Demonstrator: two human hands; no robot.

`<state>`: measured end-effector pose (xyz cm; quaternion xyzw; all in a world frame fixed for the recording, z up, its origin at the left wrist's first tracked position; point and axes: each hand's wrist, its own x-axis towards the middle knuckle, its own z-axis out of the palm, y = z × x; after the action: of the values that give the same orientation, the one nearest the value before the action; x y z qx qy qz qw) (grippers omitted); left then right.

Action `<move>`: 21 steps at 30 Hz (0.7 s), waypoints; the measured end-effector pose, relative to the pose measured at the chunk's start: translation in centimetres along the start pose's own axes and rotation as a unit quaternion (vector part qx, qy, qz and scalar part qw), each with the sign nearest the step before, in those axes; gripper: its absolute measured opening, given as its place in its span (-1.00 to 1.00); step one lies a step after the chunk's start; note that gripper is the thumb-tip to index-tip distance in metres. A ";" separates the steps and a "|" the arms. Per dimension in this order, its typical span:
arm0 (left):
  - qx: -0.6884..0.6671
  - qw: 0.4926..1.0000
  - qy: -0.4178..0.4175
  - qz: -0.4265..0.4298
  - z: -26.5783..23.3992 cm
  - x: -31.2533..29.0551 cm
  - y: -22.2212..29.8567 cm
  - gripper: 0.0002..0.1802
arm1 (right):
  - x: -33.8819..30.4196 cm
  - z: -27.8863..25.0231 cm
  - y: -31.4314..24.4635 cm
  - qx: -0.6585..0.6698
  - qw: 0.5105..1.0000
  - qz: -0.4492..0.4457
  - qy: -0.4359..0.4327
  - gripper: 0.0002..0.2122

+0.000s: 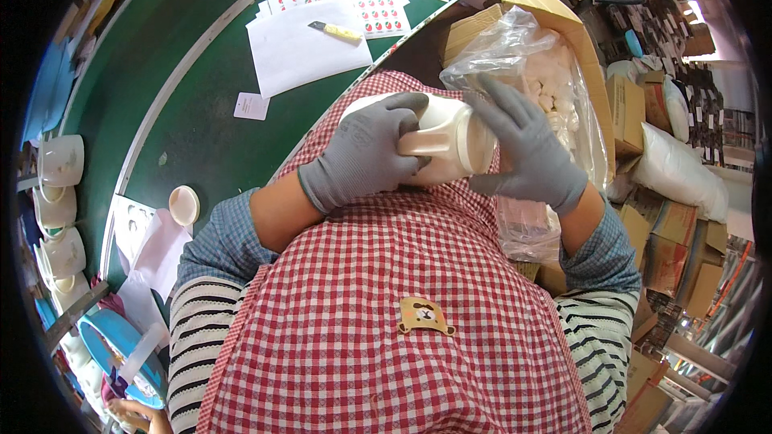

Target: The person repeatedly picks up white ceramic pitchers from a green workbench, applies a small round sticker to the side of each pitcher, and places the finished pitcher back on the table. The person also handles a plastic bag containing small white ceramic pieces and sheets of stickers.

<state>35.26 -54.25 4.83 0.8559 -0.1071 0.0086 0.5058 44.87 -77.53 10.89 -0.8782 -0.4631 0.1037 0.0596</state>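
A white plastic jug (457, 137) lies sideways in front of my apron, its round rim end turned to the right. My gloved left hand (366, 145) is closed round the jug, with fingers at its handle. My gloved right hand (531, 145) is beside the round end, fingers stretched and spread, thumb below. Whether its fingertips touch the rim I cannot tell. Both gloves are grey.
On the green worktable (201, 112) lie a white sheet (297, 56) with a yellow cutter knife (336, 30), red-printed sticker sheets (378, 12) and a round lid (184, 205). A carton (555, 0) lined with clear plastic stands right. White jugs (60, 165) line the left; another person's hand (133, 414) shows lower left.
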 end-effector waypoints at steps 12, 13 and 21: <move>0.006 1.000 -0.004 0.024 0.7 -0.3 0.0 -0.68 | -1.2 0.9 -0.2 0.017 0.996 -0.066 0.060 -0.18; 0.014 1.000 0.004 0.026 1.2 -0.5 -0.1 -0.67 | -1.5 1.3 -0.7 0.047 0.998 -0.004 0.042 -0.22; 0.034 0.999 -0.009 0.035 3.0 -0.6 1.0 -0.60 | -3.2 2.8 -0.4 0.158 0.970 0.187 0.007 -0.35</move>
<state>34.20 -57.24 4.09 0.8683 -0.1416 0.0222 0.4749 42.10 -79.96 8.65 -0.9293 -0.2684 0.1784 0.1803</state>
